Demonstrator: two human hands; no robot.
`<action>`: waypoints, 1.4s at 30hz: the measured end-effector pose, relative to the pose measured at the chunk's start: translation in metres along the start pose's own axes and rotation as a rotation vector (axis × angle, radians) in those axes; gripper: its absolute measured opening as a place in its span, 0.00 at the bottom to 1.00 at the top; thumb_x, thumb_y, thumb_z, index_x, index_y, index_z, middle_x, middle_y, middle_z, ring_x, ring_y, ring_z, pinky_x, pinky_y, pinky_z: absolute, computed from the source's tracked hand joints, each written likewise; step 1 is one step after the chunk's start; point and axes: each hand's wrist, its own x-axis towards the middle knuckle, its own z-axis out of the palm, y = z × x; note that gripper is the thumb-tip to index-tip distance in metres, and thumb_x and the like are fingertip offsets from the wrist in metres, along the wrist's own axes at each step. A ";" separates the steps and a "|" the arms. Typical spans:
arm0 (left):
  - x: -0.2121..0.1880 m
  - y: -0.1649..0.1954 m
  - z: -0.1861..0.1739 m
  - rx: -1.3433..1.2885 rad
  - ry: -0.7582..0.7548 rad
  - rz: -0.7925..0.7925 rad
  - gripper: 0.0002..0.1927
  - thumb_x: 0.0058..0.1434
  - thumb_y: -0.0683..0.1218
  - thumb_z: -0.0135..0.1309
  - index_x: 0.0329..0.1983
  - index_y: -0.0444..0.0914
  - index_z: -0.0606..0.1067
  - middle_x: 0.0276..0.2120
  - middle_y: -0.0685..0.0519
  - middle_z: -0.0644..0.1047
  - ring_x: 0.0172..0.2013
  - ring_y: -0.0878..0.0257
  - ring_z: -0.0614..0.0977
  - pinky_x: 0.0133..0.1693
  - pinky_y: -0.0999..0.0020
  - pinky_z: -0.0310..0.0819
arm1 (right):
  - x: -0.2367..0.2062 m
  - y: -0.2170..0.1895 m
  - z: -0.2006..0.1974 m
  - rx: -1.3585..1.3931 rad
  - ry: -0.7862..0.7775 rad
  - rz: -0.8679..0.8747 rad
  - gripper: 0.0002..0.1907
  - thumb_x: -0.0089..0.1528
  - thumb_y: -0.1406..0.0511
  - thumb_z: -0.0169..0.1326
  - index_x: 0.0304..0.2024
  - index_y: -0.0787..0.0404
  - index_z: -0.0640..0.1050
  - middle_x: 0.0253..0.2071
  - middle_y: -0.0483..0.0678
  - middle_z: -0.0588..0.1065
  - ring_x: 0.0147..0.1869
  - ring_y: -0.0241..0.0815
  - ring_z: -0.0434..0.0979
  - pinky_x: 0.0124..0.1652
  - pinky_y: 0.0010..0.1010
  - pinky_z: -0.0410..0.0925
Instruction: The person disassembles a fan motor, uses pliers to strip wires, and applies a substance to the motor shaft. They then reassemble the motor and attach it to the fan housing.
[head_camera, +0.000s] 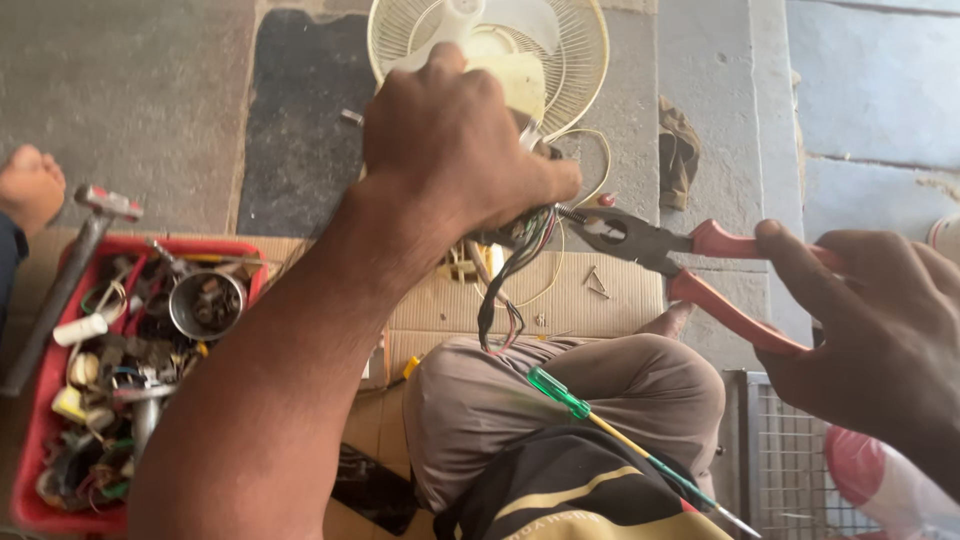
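Pliers (640, 240) with red handles sit clenched in your right hand (880, 340); your left hand (450, 150) grips the fan's wire bundle (515, 265).

stone floor (140, 100) | flattened cardboard (600, 290) | red tray (45, 400) | hammer (70, 270) | rag (678, 150)

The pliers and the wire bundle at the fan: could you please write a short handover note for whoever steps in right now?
Left hand: gripping the bundle of multicoloured wires that hangs from the back of the cream plastic fan.
Right hand: holding the red-handled metal pliers, whose jaws stand at the wires just beside the left hand.
Nearby: a green-handled screwdriver lies across the lap; a red plastic tray of parts and a hammer sit to the left.
Done: wires gathered, pliers brought up.
Left: whether any wire is cut cannot be seen.
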 end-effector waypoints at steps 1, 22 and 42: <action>-0.001 -0.001 0.001 0.008 -0.020 0.005 0.43 0.41 0.77 0.64 0.37 0.33 0.84 0.44 0.35 0.77 0.38 0.39 0.84 0.38 0.52 0.82 | 0.002 -0.001 -0.003 -0.009 0.064 -0.033 0.38 0.44 0.62 0.70 0.59 0.56 0.78 0.35 0.51 0.78 0.39 0.48 0.77 0.39 0.42 0.71; -0.006 -0.005 0.003 0.027 0.006 0.050 0.39 0.46 0.75 0.64 0.35 0.34 0.84 0.43 0.33 0.77 0.34 0.41 0.84 0.27 0.53 0.83 | 0.002 0.003 0.006 0.428 -0.284 0.155 0.44 0.42 0.67 0.76 0.62 0.57 0.76 0.37 0.53 0.81 0.33 0.43 0.80 0.35 0.38 0.74; -0.019 -0.013 -0.003 -0.143 0.339 0.183 0.35 0.40 0.68 0.75 0.33 0.35 0.81 0.22 0.47 0.80 0.21 0.51 0.82 0.24 0.56 0.78 | 0.021 -0.028 -0.026 0.557 -0.228 0.175 0.43 0.51 0.75 0.63 0.70 0.71 0.68 0.56 0.54 0.80 0.43 0.43 0.85 0.41 0.29 0.76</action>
